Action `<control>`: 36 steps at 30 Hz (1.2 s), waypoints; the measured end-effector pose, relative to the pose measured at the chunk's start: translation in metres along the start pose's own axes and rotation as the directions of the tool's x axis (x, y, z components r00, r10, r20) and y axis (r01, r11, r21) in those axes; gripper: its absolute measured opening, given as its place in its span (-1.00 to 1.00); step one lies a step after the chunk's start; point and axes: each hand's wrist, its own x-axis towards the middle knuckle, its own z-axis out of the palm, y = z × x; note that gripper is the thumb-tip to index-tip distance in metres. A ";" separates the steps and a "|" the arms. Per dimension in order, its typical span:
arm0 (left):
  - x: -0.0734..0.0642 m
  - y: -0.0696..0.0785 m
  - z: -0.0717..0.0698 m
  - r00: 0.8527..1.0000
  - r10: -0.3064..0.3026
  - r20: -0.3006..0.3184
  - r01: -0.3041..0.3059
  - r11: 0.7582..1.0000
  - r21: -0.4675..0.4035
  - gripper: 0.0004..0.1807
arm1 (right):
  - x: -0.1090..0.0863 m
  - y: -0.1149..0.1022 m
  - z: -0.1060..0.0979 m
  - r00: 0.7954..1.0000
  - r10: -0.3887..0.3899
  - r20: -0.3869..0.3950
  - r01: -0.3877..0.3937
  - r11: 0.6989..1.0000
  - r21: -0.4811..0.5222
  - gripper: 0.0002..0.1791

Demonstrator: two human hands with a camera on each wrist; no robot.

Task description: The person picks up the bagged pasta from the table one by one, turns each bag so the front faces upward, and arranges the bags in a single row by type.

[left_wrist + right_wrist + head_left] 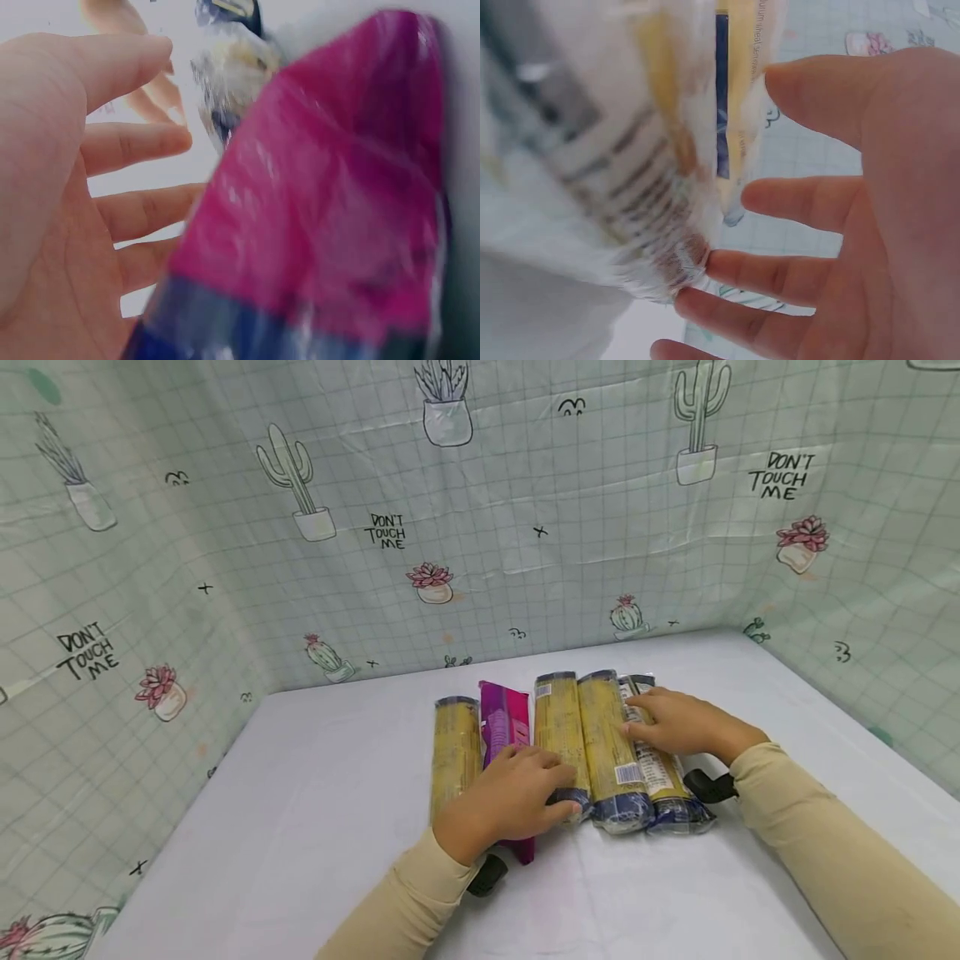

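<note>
Several packs of spaghetti [558, 727], yellow with dark blue ends, lie side by side on the white table, with a magenta packet [504, 710] among them. My left hand [517, 793] is over the lower part of the magenta packet and overlaps the pack to its right. In the left wrist view, its fingers [139, 146] are spread beside the magenta wrapper. My right hand [678, 722] lies at the far right pack [660, 772], which has a white printed label. The right wrist view shows its slightly bent fingers [772, 274] with their tips at that pack's wrapper.
A patterned sheet [495, 610] with cactus drawings rises behind the table and along both sides. The white tabletop [322, 810] extends left of the packs and in front of them. Dark wrist devices [487, 875] sit under both sleeves.
</note>
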 end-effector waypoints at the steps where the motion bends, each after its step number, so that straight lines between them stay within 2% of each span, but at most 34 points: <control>1: 0.002 0.001 0.000 1.000 0.009 0.000 -0.009 1.000 0.002 -0.50 | 0.001 0.000 -0.001 1.000 0.001 0.007 -0.001 1.000 -0.004 -0.26; 4: 0.006 0.006 0.002 1.000 0.019 0.001 -0.019 1.000 0.017 -0.50 | 0.003 -0.002 -0.003 0.999 0.003 0.033 -0.002 1.000 -0.013 -0.26; 8: 0.011 0.011 0.003 1.000 0.001 0.022 -0.002 1.000 0.024 -0.51 | 0.008 -0.003 -0.005 0.999 0.005 0.049 -0.004 1.000 -0.014 -0.27; 15: 0.020 0.018 0.002 1.000 0.009 0.028 -0.009 1.000 0.022 -0.52 | 0.017 -0.002 -0.009 1.000 0.019 0.025 -0.019 1.000 -0.016 -0.34; 21: 0.029 0.027 0.001 0.999 -0.014 0.043 0.013 0.999 0.030 -0.56 | 0.021 0.005 -0.012 0.999 0.038 0.000 -0.038 0.999 0.019 -0.32; 28: 0.041 0.044 -0.001 0.998 0.012 0.066 -0.016 0.998 0.061 -0.40 | 0.020 0.020 -0.010 0.994 0.088 -0.057 -0.087 0.996 0.031 -0.33; 36: 0.053 0.061 0.000 0.995 0.011 0.097 -0.024 0.991 0.132 -0.19 | 0.020 0.026 -0.003 0.995 0.103 0.002 -0.103 0.991 0.089 -0.24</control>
